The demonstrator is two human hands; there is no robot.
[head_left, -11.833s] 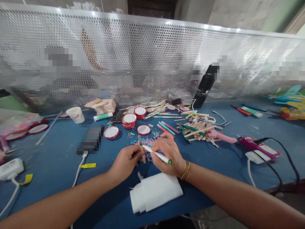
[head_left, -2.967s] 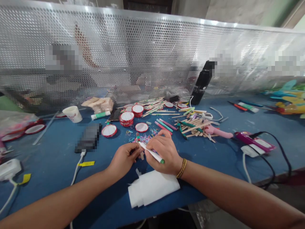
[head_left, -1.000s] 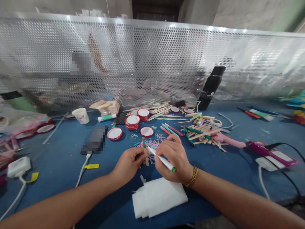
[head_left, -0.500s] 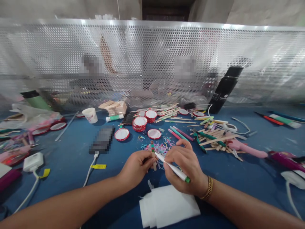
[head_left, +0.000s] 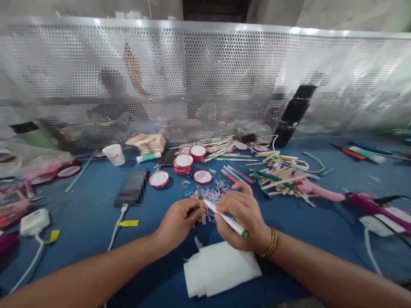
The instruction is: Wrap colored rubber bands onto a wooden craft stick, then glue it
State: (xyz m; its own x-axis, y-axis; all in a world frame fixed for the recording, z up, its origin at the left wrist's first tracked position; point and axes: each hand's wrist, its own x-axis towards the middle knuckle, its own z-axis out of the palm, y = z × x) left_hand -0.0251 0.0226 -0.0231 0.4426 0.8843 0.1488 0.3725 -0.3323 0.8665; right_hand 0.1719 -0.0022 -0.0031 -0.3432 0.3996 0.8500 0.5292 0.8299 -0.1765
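Note:
My left hand (head_left: pixel 181 220) pinches a small wooden stick (head_left: pixel 200 193) upright; its upper end carries red and green bands. My right hand (head_left: pixel 240 216) is closed around a white marker (head_left: pixel 229 220) with a green end. The marker's tip points at the stick, close beside it; whether they touch I cannot tell. Behind the hands lies a loose heap of small coloured rubber bands (head_left: pixel 221 188). Folded white cloth or tissue (head_left: pixel 223 269) rests on the blue table below my right hand.
Red-rimmed round pieces (head_left: pixel 183 161) are stacked behind the heap. A phone (head_left: pixel 132 187) on a cable and a paper cup (head_left: pixel 114 155) stand left. Right are wooden sticks (head_left: pixel 285 182), pliers (head_left: pixel 261 185), a pink-and-purple tool (head_left: pixel 324 191) and a black bottle (head_left: pixel 293 115). A perforated metal screen (head_left: pixel 205 64) closes the back.
The whole view has shifted slightly, so things appear a little further left. Both hands keep their hold on the stick and the marker.

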